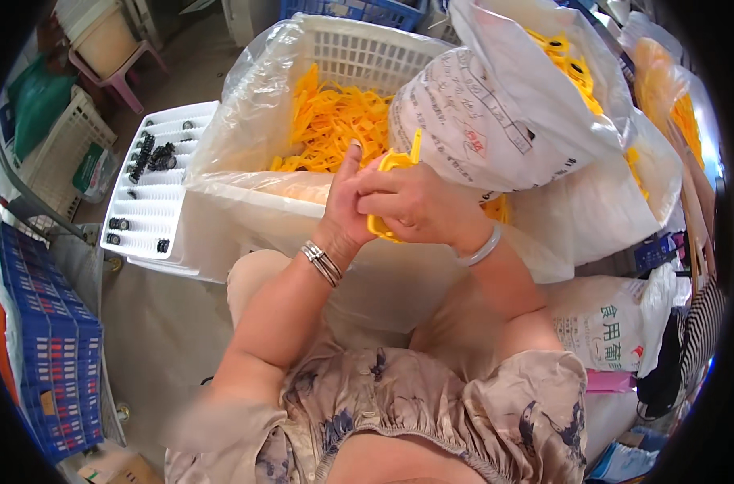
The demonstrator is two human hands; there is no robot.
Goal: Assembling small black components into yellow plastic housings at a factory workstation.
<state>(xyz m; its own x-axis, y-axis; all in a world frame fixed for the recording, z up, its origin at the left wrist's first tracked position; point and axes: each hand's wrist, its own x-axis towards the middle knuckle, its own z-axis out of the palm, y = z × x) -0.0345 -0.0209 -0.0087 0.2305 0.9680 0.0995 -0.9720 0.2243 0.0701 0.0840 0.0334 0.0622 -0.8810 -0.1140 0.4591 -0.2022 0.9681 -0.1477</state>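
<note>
White crate (369, 56), yellow piece (398, 160) held in both hands (348, 200) (428, 205), long axis pointing away, slightly right

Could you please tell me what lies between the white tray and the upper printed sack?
In the head view, a translucent plastic liner and a heap of yellow parts lie there.

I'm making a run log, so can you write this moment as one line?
yellow part: between left grip and right grip | white crate: yellow pieces inside | white tray: holds black parts
</note>
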